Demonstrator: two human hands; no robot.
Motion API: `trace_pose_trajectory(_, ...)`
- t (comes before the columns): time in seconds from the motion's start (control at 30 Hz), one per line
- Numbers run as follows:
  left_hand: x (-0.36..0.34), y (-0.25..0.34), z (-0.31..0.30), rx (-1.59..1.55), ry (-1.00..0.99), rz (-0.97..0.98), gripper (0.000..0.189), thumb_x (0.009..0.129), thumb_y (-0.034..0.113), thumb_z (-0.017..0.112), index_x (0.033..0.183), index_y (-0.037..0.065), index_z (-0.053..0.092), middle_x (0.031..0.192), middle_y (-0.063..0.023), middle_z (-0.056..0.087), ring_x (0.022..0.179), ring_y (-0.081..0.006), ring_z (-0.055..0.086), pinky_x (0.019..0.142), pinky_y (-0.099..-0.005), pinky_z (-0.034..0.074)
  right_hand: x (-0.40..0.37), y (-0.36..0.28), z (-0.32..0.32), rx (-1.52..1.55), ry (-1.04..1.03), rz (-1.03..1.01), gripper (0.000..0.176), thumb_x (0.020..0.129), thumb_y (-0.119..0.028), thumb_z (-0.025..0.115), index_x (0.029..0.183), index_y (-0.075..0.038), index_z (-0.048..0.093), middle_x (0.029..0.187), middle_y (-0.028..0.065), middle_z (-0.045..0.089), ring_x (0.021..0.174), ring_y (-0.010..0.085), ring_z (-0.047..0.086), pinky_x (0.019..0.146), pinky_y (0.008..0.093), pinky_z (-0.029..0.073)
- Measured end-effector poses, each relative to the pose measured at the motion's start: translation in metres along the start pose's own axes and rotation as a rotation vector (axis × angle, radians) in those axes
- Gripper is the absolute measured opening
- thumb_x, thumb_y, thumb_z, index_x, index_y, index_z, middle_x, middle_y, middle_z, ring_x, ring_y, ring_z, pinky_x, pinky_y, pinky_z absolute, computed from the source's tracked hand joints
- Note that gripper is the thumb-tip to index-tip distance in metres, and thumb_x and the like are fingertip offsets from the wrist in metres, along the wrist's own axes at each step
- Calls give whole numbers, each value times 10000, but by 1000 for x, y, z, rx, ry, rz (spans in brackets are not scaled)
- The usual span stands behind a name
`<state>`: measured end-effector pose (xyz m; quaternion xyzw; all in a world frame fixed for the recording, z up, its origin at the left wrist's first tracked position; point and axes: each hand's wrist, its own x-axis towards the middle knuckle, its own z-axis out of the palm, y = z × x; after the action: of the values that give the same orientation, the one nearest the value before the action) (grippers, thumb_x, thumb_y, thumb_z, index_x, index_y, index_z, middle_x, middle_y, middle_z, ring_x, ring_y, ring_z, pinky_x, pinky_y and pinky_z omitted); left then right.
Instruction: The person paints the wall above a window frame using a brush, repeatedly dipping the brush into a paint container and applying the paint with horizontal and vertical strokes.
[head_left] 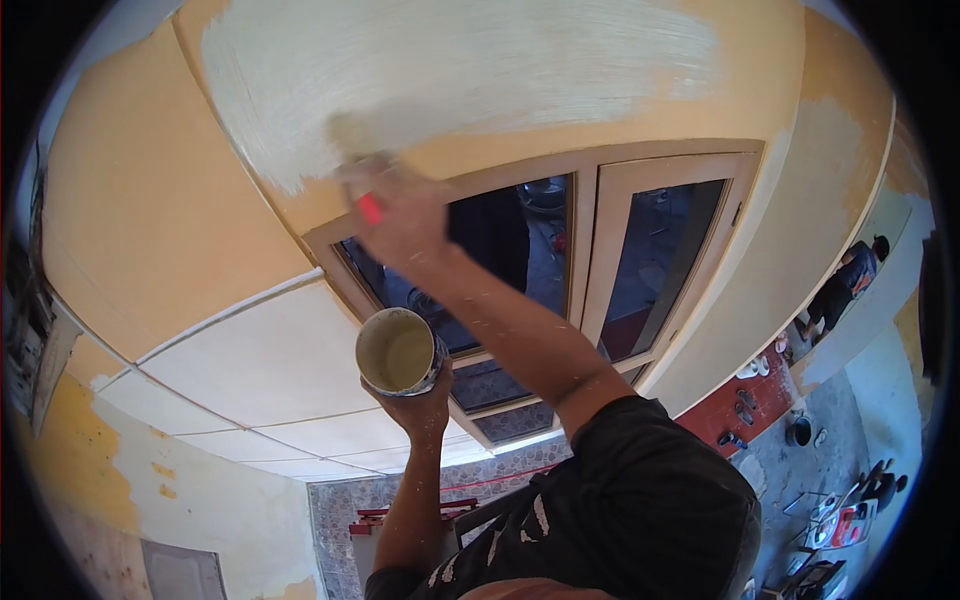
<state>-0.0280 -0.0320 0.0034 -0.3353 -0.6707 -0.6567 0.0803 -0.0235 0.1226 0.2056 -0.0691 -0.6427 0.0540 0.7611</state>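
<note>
Right hand closed on paintbrush, bristles above window frame; left hand cups paint can; I'd feather lightly.

Diffuse, fairly bright light is falling on wall; shadows are appearing soft. Window pane is reflecting surroundings darkly. Right grip and brush are showing motion blur. Fisheye distortion is bowing edges; black corners are framing view.

Footwear on red floor
</note>
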Motion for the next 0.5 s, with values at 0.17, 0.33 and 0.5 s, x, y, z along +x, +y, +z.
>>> trace_pose_trajectory(0.17, 0, 1, 0, -53, 1, -5, 1125, 640, 179, 965, 1500, 29, 255, 1434, -180, 436, 1353, -325, 460, 1177, -465, 347, -5, 18, -4, 153, -14, 108, 148, 837, -73, 785, 967, -117, 730, 945, 86, 753, 843, 231, 741, 733, 340, 584)
trace_pose_trajectory(0.33, 0, -2, 1, -72, 3, 55, 1124, 640, 171, 957, 1503, 25, 252, 1437, -181, 433, 1352, -323, 461, 1176, -467, 348, 14, 99, -161, -310, 15, 430, 134, 949, -123, 718, 1073, -93, 761, 923, 56, 750, 866, 112, 694, 802, 292, 554)
trace_pose_trajectory(0.5, 1, 0, 4, -47, 13, 15, 1107, 626, 184, 961, 1478, 23, 274, 1405, -183, 457, 1316, -325, 488, 1147, -463, 370, 50, 167, -262, -604, 404, 292, 81, 937, -117, 743, 964, -43, 758, 945, 50, 774, 871, 135, 727, 783, 287, 565)
